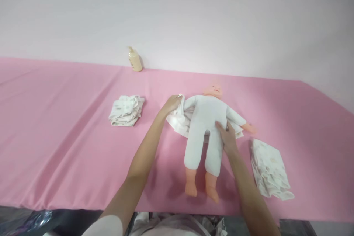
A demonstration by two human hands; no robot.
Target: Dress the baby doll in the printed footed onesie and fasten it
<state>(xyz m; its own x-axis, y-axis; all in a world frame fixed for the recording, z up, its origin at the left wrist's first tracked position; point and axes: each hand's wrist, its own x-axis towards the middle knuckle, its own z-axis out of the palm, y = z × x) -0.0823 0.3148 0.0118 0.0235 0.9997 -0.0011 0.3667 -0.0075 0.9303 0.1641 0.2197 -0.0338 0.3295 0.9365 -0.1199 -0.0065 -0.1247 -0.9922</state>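
Note:
A baby doll with a white cloth body and peach head, hands and feet lies face up on the pink tablecloth. A white garment is spread under it. My left hand is closed on the garment's edge by the doll's arm on the left side. My right hand rests with fingers laid flat on the doll's hip and thigh on the right side.
A folded white printed cloth lies left of the doll. Another folded pile lies to the right, near the front edge. A small beige bottle stands at the back of the pink cloth, against pale fabric.

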